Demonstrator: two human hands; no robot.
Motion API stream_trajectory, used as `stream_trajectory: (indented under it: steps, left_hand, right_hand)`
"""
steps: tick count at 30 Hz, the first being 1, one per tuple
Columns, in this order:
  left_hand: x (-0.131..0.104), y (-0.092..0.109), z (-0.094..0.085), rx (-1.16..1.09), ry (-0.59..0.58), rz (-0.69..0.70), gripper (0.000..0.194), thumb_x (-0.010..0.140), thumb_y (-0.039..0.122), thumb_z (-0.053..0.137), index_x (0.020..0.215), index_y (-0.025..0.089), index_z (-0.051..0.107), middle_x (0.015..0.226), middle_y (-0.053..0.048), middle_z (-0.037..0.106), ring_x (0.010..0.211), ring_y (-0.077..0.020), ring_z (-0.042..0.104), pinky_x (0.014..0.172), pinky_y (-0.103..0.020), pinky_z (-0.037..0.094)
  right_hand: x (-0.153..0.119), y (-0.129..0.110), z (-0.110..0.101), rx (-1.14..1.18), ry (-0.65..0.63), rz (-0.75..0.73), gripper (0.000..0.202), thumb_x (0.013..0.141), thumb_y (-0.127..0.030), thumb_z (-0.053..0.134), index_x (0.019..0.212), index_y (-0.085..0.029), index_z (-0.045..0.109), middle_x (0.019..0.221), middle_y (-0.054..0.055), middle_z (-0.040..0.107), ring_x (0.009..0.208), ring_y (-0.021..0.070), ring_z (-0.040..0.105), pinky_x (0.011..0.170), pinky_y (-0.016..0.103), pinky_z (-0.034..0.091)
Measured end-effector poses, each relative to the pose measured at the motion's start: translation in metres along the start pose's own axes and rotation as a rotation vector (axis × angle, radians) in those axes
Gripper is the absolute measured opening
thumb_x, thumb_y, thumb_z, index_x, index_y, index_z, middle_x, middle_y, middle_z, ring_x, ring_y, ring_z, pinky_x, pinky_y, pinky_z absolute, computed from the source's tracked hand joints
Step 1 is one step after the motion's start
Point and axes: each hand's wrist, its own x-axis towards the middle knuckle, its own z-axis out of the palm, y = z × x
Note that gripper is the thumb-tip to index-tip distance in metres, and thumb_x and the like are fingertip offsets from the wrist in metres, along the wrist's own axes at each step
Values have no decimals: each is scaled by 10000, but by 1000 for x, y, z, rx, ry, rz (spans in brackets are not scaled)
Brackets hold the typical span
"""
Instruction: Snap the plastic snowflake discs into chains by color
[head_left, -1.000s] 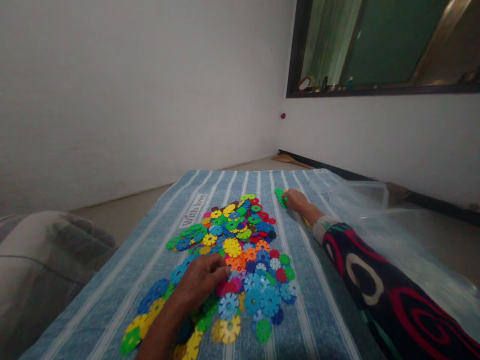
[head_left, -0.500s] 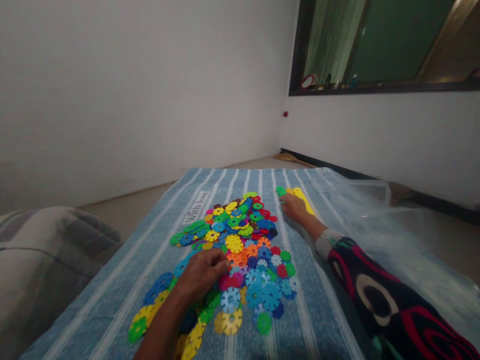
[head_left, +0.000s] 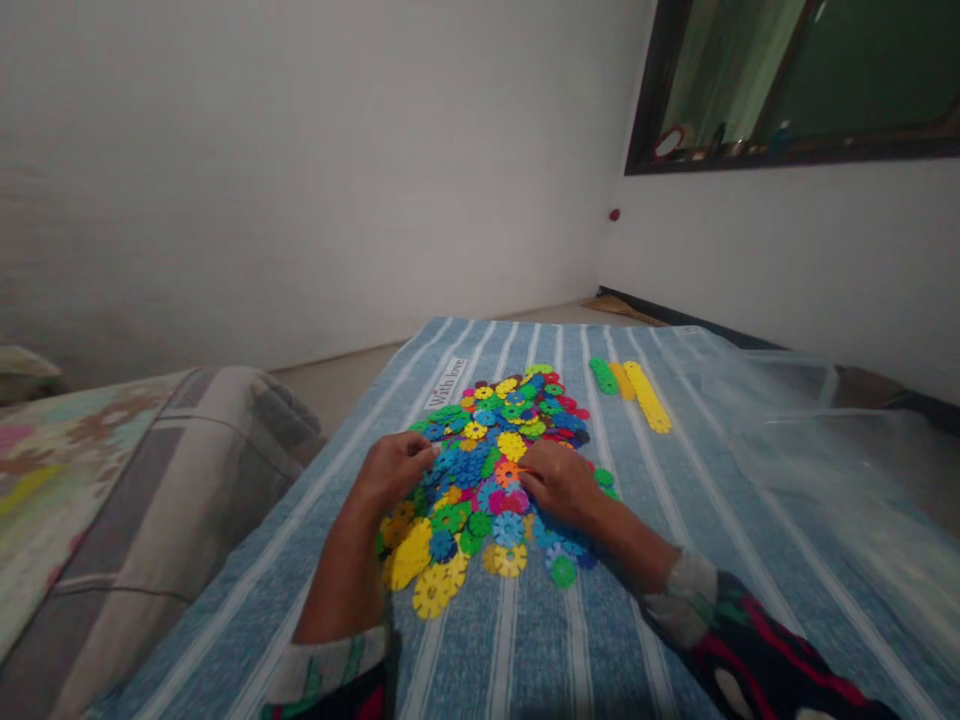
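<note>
A heap of flat, notched plastic discs (head_left: 465,465) in many colours lies on the blue striped cloth (head_left: 510,660). At its left edge is my left hand (head_left: 391,468), fingers closed in a pinch; what they hold, if anything, is too small to tell. Over the right part of the heap my right hand (head_left: 559,480) is also closed, its fingertips at an orange disc (head_left: 508,474). Beyond it, to the right, lie a green row of discs (head_left: 602,376), a short orange-yellow row (head_left: 622,381) and a longer yellow row (head_left: 647,398).
Clear plastic containers (head_left: 795,375) stand on the right side of the cloth. A label reading "With love" (head_left: 448,384) shows left of the heap. Grey checked fabric (head_left: 202,470) rises at the left, and a white wall (head_left: 337,180) stands behind.
My right hand has come back from the rows to the heap, uncovering the green row. My left hand has moved to the heap's left edge. The view has turned left.
</note>
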Motion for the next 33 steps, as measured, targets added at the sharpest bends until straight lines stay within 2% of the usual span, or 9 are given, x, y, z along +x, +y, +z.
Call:
stream_trajectory:
  steps: [6, 10, 16, 24, 27, 30, 33]
  left_hand:
    - [4, -20, -6, 285, 15, -39, 181, 662, 334, 559, 602, 181, 635, 531, -17, 614, 551, -176, 566, 539, -260, 368]
    - [5, -21, -7, 344, 27, -44, 176, 701, 298, 562, 605, 174, 641, 578, -46, 645, 573, -174, 576, 563, -267, 366]
    - [1, -17, -5, 315, 12, -34, 166, 699, 303, 573, 621, 177, 649, 543, -34, 633, 561, -171, 577, 550, -255, 367]
    - [-1, -8, -5, 293, 46, 8, 153, 658, 298, 579, 568, 183, 623, 552, -35, 615, 583, -175, 558, 549, -256, 341]
    - [-3, -5, -4, 290, 22, 24, 159, 655, 309, 569, 580, 183, 630, 559, -33, 615, 584, -175, 556, 555, -259, 343]
    - [-3, -4, -1, 295, -7, 50, 175, 647, 333, 558, 585, 185, 628, 564, -27, 606, 589, -179, 548, 564, -265, 341]
    - [-2, -3, 2, 304, -36, 72, 192, 644, 347, 543, 586, 184, 625, 559, -27, 591, 597, -188, 544, 569, -272, 340]
  right_hand:
    - [0, -54, 9, 31, -58, -296, 108, 890, -265, 584, 861, -192, 658, 918, 52, 601, 897, 193, 501, 767, 308, 365]
    - [5, -71, 20, -16, -109, -320, 146, 873, -337, 613, 915, -204, 657, 1015, 68, 572, 1020, 230, 465, 820, 339, 372]
    - [6, -61, 21, -129, -122, -154, 237, 865, -369, 625, 1035, -206, 640, 1093, 97, 548, 1113, 269, 420, 893, 394, 372]
    - [4, -48, 21, -154, -73, -4, 136, 877, -238, 568, 965, -168, 645, 1026, 125, 565, 1038, 273, 455, 871, 406, 386]
    - [3, -51, 23, -128, -58, -61, 199, 876, -253, 567, 1044, -170, 634, 1084, 134, 552, 1085, 284, 441, 901, 425, 382]
    - [2, -57, 25, -81, -47, -203, 276, 874, -298, 585, 1136, -216, 613, 1212, 124, 512, 1199, 295, 385, 964, 454, 357]
    - [1, -61, 29, -67, -51, -264, 199, 900, -318, 563, 1054, -226, 649, 1231, 111, 512, 1246, 291, 359, 989, 462, 345]
